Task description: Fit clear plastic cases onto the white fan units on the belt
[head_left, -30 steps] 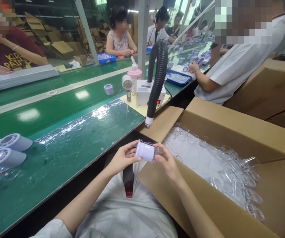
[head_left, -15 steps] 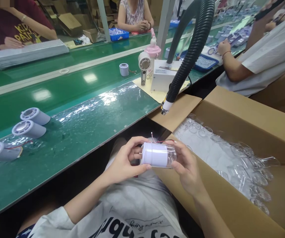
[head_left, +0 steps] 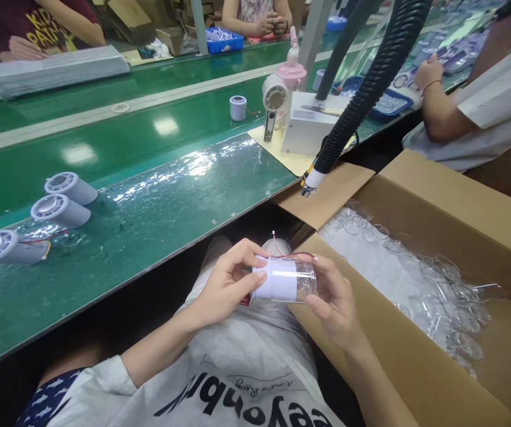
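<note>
Holding the lilac housing (head_left: pixel 284 280) in its clear cup (head_left: pixel 307 280), left hand (head_left: pixel 226 283) curled on one end, right hand (head_left: pixel 338 299) half-closed round the other, we seem mid-fitting and likely need an even push next (wires (head_left: pixel 300 255) kept free), the carton (head_left: pixel 451 213) beyond.

Fairly bright light falls from above, mirrored as two pale patches on the belt (head_left: pixel 117 131) and as broken white glare along the bench (head_left: pixel 162 204). The cylinder (head_left: pixel 280 283) carries a bright streak, and the cup (head_left: pixel 305 283) glints. Deep shadow under the bench swallows detail. Wide-angle stretching pulls at the sleeve (head_left: pixel 498 89) on the right; the farthest background looks soft, its details smeared.
</note>
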{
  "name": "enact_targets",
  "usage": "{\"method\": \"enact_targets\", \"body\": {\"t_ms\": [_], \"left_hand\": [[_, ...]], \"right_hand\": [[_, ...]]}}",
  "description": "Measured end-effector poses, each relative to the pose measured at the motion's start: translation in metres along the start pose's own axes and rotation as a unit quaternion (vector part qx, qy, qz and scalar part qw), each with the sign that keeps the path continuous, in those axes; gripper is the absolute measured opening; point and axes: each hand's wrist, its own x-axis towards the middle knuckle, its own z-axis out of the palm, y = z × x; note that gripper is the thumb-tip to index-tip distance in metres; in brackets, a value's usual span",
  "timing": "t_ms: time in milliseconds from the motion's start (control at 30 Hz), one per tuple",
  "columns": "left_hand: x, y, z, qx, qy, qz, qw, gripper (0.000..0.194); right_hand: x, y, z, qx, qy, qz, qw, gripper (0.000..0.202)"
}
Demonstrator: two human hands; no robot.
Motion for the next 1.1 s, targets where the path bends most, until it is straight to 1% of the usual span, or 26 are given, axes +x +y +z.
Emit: {"method": "enact_targets", "body": {"t_ms": [100, 167, 267, 333, 367, 433, 467, 533, 667, 767, 867, 933, 1000, 1033, 1100], "left_hand": [[0.000, 0.003, 0.002, 0.007, 0.032, -0.024, 0.999, 0.027], [0.000, 0.003, 0.001, -0.007, 0.039, -0.041, 0.998, 0.026], [-0.002, 0.001, -0.001, -0.060, 0.009, -0.061, 0.996, 0.021], [-0.004, 0.000, -0.004, -0.082, -0.025, -0.049, 0.995, 0.019], [-0.005, 0.000, -0.005, -0.083, -0.040, -0.038, 0.995, 0.021], [-0.008, 0.000, -0.006, -0.077, -0.051, -0.019, 0.996, 0.024], [-0.009, 0.000, -0.006, -0.075, -0.049, -0.015, 0.996, 0.022], [-0.011, 0.001, -0.005, -0.068, -0.031, -0.008, 0.997, 0.017], [-0.012, 0.001, -0.002, -0.038, 0.024, -0.004, 0.999, 0.011], [-0.011, 0.001, 0.000, -0.021, 0.059, -0.026, 0.998, 0.023], [-0.011, -0.001, 0.000, -0.026, 0.074, -0.043, 0.996, 0.026], [-0.013, -0.002, -0.002, -0.045, 0.068, -0.062, 0.995, 0.025], [-0.015, -0.003, -0.005, -0.078, 0.044, -0.087, 0.992, 0.022], [-0.017, -0.003, -0.007, -0.092, 0.029, -0.091, 0.991, 0.022], [-0.019, -0.002, -0.009, -0.104, 0.000, -0.072, 0.992, 0.020]], "right_hand": [[-0.001, 0.001, 0.003, -0.004, -0.001, 0.008, 1.000, 0.040], [-0.002, 0.001, 0.004, 0.008, 0.007, 0.017, 1.000, 0.039], [-0.002, -0.001, 0.004, 0.044, 0.011, 0.027, 0.999, 0.037], [-0.003, -0.002, 0.004, 0.060, 0.010, 0.034, 0.998, 0.037], [-0.003, -0.002, 0.004, 0.064, 0.009, 0.035, 0.997, 0.037], [-0.003, -0.002, 0.004, 0.068, 0.005, 0.035, 0.997, 0.037], [-0.003, -0.002, 0.004, 0.067, 0.001, 0.033, 0.997, 0.038], [-0.003, -0.002, 0.005, 0.061, -0.005, 0.023, 0.998, 0.039], [-0.004, -0.002, 0.008, 0.037, -0.008, 0.012, 0.999, 0.040], [-0.006, -0.003, 0.010, 0.026, -0.019, 0.020, 0.999, 0.041], [-0.008, -0.003, 0.010, 0.035, -0.022, 0.033, 0.999, 0.040], [-0.009, -0.003, 0.010, 0.049, -0.018, 0.041, 0.998, 0.040], [-0.009, -0.003, 0.010, 0.069, -0.011, 0.049, 0.996, 0.039], [-0.008, -0.004, 0.009, 0.079, -0.009, 0.054, 0.995, 0.039], [-0.007, -0.006, 0.009, 0.094, -0.009, 0.061, 0.994, 0.038]]}}
